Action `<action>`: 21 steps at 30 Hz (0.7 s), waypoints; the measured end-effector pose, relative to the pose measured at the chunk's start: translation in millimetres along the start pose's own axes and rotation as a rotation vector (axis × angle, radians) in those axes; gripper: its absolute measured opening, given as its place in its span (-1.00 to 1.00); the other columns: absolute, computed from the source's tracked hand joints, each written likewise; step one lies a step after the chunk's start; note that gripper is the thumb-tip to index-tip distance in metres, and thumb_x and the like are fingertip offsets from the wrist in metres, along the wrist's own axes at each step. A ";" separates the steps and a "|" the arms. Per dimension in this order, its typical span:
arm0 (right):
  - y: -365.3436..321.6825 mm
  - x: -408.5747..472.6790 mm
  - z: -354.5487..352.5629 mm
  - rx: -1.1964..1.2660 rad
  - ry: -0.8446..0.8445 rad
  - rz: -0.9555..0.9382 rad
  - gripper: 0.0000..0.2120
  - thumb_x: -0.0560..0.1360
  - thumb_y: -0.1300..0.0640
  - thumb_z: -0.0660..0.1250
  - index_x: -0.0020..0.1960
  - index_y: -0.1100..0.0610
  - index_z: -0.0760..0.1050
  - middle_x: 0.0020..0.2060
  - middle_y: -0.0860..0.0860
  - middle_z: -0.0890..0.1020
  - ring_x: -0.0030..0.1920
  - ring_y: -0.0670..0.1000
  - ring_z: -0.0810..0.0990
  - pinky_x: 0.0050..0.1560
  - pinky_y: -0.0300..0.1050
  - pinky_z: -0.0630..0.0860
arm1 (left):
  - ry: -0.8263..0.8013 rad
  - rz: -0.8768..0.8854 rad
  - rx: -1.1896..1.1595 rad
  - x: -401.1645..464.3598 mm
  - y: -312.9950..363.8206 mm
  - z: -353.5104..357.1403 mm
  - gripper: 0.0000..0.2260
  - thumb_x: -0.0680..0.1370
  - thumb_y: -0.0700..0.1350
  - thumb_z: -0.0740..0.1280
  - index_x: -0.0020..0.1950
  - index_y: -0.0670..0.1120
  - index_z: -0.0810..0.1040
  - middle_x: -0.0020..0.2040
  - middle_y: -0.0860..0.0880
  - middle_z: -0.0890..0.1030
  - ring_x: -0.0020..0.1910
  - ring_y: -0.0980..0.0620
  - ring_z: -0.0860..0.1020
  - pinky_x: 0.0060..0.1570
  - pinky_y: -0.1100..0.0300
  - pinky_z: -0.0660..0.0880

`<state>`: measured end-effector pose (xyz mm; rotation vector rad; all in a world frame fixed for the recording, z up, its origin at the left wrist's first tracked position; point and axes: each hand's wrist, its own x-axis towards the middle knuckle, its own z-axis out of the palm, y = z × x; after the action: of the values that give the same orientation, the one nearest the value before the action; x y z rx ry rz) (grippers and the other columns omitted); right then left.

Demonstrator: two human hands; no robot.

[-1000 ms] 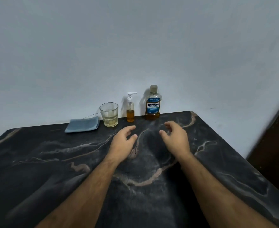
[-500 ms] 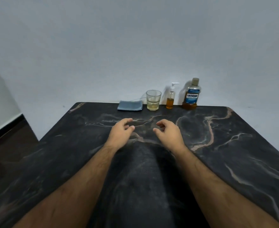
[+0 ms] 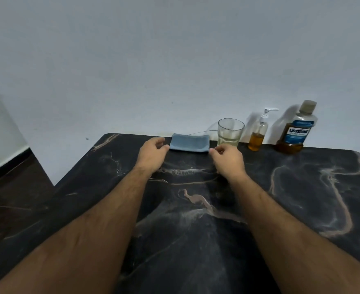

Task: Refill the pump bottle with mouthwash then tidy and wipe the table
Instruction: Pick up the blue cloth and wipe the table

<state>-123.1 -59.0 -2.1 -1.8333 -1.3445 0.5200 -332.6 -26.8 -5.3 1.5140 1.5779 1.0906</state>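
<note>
A folded blue cloth (image 3: pixel 189 142) lies at the back edge of the dark marble table (image 3: pixel 302 198). My left hand (image 3: pixel 152 154) hovers just left of the cloth, fingers loosely curled and holding nothing. My right hand (image 3: pixel 228 160) is at the cloth's right front corner, fingers also loosely curled and empty. Right of the cloth stands a glass (image 3: pixel 230 132) with a little pale liquid. Beyond it are a small pump bottle (image 3: pixel 258 133) with amber liquid and a Listerine mouthwash bottle (image 3: pixel 294 132), capped and partly full.
A plain grey wall rises directly behind the table. The table's left edge drops to a dark tiled floor (image 3: pixel 9 200). A thin wire (image 3: pixel 200 132) runs behind the cloth and glass.
The view has swung left and closer to the back edge. Both hands have moved forward and now sit on either side of the blue cloth.
</note>
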 end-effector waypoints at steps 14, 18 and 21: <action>0.0 67.9 43.4 -0.043 0.015 0.180 -0.83 0.49 0.09 0.38 -0.19 0.18 0.63 -0.43 0.03 0.68 -0.41 0.00 0.68 -0.19 -0.02 0.68 | 0.120 -0.111 0.402 75.5 -2.4 50.3 -0.74 0.57 -0.01 0.33 0.12 -0.16 0.65 0.06 -0.11 0.66 -0.08 -0.08 0.54 -0.19 0.16 0.38; -6.2 42.7 30.1 0.115 0.036 0.090 -0.89 0.38 0.20 0.40 -0.31 0.19 0.58 -0.45 0.05 0.59 -0.39 0.07 0.55 -0.32 0.04 0.57 | 0.067 -0.188 0.358 54.0 4.0 41.0 -0.71 0.55 0.00 0.34 0.08 -0.20 0.62 0.01 -0.14 0.64 -0.05 -0.13 0.58 -0.21 0.15 0.40; -10.9 1.9 8.6 0.351 -0.021 0.018 -0.85 0.45 0.20 0.39 -0.29 0.13 0.49 -0.44 -0.02 0.50 -0.41 -0.04 0.45 -0.42 -0.10 0.42 | 0.008 -0.250 0.193 25.1 12.0 23.4 -0.71 0.53 -0.01 0.37 0.06 -0.23 0.61 -0.05 -0.14 0.63 -0.16 -0.09 0.57 -0.34 0.19 0.38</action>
<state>-135.2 -52.8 1.5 -1.5559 -1.1660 0.7362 -308.6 0.4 -2.2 1.3865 1.8645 0.8256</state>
